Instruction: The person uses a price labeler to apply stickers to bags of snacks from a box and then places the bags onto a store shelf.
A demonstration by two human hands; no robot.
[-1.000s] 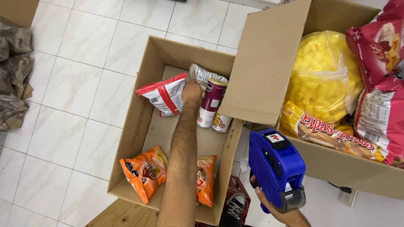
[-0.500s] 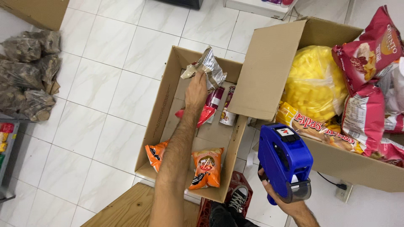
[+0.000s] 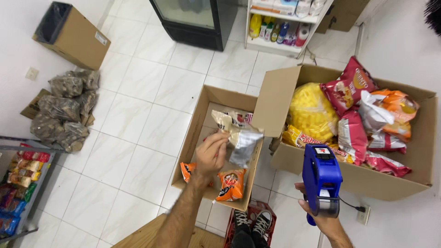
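My left hand (image 3: pixel 212 154) holds a silvery snack bag (image 3: pixel 239 138) by its top corner, lifted above a small open cardboard box (image 3: pixel 193 133) on the floor. Orange snack bags (image 3: pixel 231 183) lie at the near end of that box. My right hand (image 3: pixel 321 216) grips a blue price-label gun (image 3: pixel 321 179), held upright to the right of the small box and in front of a large cardboard box (image 3: pixel 404 179).
The large box holds a yellow bag of puffs (image 3: pixel 312 110) and red and orange snack bags (image 3: pixel 349 87). Dark sacks (image 3: pixel 64 110) and a lined cardboard box (image 3: pixel 73 36) sit at left. A fridge (image 3: pixel 195 20), a shelf (image 3: pixel 282 25), a red crate (image 3: pixel 250 220) and a rack of snacks (image 3: pixel 20 183) stand around.
My left hand has lifted the silvery bag up out of the small box toward me. The view has pulled back and tilted up. The label gun stays upright in my right hand.
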